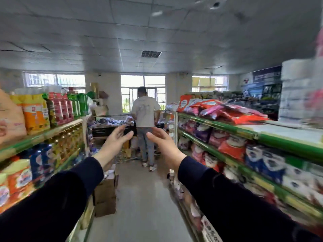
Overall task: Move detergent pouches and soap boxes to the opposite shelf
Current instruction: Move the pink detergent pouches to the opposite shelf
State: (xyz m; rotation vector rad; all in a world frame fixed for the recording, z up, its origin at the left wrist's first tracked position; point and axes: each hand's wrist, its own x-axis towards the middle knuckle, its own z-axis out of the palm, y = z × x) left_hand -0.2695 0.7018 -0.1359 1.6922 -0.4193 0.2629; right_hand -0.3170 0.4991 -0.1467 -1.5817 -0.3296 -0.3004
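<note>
Reaching empty hands down aisle, person [146, 109] ahead, cardboard boxes [105, 194] left

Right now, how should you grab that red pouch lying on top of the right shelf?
The red pouch lies flat on the top of the right shelf, its near end poking over the green edge. Probably best to pinch that end from the aisle side, thumb on top and fingers under. Both the left hand and the right hand are open and hold nothing.

Red pouches [243, 117], green shelf edges [218, 127]
</note>
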